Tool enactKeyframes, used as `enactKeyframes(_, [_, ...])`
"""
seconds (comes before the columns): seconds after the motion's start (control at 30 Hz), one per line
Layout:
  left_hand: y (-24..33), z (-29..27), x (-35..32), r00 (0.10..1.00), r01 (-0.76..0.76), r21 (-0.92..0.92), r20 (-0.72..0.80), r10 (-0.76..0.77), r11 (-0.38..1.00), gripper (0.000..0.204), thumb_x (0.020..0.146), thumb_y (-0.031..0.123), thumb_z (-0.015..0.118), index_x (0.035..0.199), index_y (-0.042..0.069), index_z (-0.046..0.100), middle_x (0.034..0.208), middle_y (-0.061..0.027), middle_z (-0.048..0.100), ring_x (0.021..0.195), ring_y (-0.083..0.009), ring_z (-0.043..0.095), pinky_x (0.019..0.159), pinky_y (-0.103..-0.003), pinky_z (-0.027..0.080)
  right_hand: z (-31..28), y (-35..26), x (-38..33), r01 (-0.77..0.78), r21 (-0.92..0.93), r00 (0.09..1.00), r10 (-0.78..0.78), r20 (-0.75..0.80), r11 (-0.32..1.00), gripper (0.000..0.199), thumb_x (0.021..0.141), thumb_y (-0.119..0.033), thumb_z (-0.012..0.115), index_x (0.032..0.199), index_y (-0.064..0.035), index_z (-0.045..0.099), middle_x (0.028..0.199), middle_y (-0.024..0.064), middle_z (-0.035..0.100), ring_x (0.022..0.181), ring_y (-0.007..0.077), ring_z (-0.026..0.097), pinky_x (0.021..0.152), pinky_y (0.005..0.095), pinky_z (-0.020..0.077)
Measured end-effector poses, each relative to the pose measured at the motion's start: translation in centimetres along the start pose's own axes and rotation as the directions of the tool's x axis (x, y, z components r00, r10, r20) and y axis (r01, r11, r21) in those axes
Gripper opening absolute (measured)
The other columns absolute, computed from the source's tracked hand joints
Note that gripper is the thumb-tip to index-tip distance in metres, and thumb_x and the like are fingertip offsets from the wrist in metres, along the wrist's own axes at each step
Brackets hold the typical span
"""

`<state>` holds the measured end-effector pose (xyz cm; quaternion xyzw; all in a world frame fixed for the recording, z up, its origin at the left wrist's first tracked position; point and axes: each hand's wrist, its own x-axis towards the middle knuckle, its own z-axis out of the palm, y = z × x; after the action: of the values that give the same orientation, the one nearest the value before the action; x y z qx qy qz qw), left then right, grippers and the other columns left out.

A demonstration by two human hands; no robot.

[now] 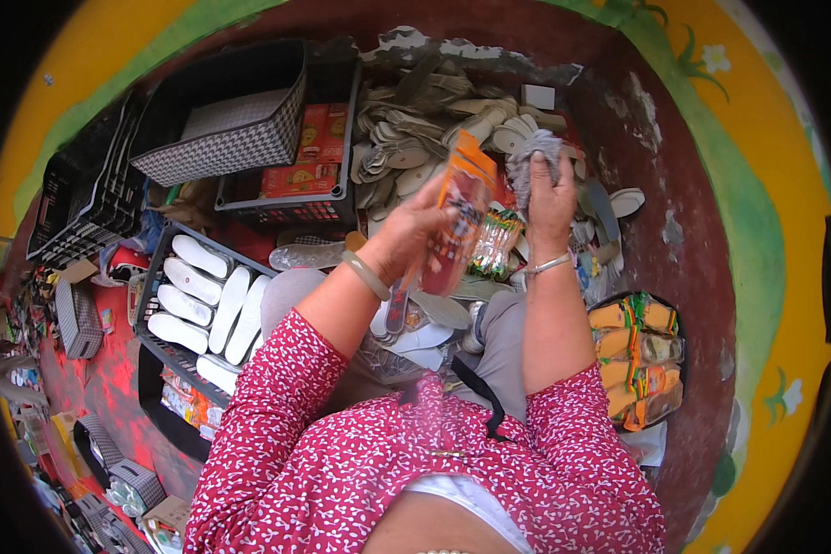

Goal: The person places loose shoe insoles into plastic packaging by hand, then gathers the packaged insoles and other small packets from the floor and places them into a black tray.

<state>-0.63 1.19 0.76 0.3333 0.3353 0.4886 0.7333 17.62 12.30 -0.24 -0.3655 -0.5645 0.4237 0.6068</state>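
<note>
A packet [459, 226] is held in the left hand [414, 235], just left of the right hand [549, 198], in which an insole [533, 157] is gripped. A heap of insoles [434, 120] is piled behind both hands. A crate of insoles [208, 305] is set to the left, a tub of packets [639, 360] to the right.

The packet [460, 222] in the left hand [414, 235] looks like thin clear plastic film, glossy, with an orange printed card top. The wad [535, 162] gripped by the right hand [549, 198] is grey knitted cloth — soft and matt. The insoles [208, 300] in the black plastic crate [157, 355] appear smooth, white and foam-like, dull rather than shiny. The heap of insoles [425, 129] beyond is beige and matt. The houndstooth bin [226, 143] seems woven fabric. The wall [646, 111] is rough plaster — its paint flaking. The blouse [342, 462] is printed cotton-like cloth.
</note>
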Motion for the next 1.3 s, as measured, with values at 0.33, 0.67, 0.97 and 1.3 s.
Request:
enactKeyframes(0.33, [-0.5,-2.2,2.1,0.930,-0.266,-0.346,-0.339,0.144,0.900,0.044,0.093,0.046,0.037,0.110,0.008,0.052,0.101,-0.0066,0.059,0.089,-0.0175,0.057,0.080,-0.032,0.048,7.1,-0.5,-5.4,0.355,-0.367,0.802,-0.078,0.592,0.860,0.049,0.083,-0.023,0.059,0.128,-0.0106,0.045,0.135,0.0143,0.039,0.126,0.0309,0.036,0.105,0.0391,0.0276])
enactKeyframes(0.67, [1.3,-6.1,1.9,0.800,-0.495,-0.270,-0.512,0.312,0.826,0.031,0.094,0.027,0.044,0.112,0.003,0.050,0.096,-0.0096,0.060,0.083,-0.0218,0.060,0.076,-0.035,0.050,7.9,-1.4,-8.1,0.471,-0.238,0.665,-0.165,0.728,0.849,0.054,0.079,-0.023,0.062,0.129,-0.0116,0.044,0.135,0.0157,0.039,0.126,0.0327,0.036,0.105,0.0416,0.0273])
enactKeyframes(0.97, [-2.0,-1.9,2.3,0.974,-0.201,-0.571,-0.203,0.100,0.796,0.038,0.096,0.029,0.028,0.117,0.005,0.049,0.114,-0.0114,0.056,0.104,-0.0247,0.054,0.092,-0.037,0.043,7.6,-1.2,-6.3,0.462,-0.482,0.841,-0.196,0.504,0.744,0.052,0.081,-0.021,0.058,0.129,-0.0091,0.041,0.133,0.0177,0.039,0.126,0.0341,0.034,0.104,0.0435,0.0261])
enactKeyframes(1.3, [1.3,-6.0,2.4,0.837,-0.513,-0.344,-0.402,0.371,0.786,0.048,0.096,0.035,0.027,0.123,-0.001,0.042,0.119,-0.0193,0.052,0.106,-0.0315,0.053,0.095,-0.042,0.041,7.9,-2.0,-7.5,0.549,-0.269,0.712,-0.273,0.647,0.792,0.058,0.077,-0.017,0.061,0.131,-0.0138,0.041,0.139,0.0138,0.034,0.128,0.0344,0.032,0.105,0.0438,0.0261])
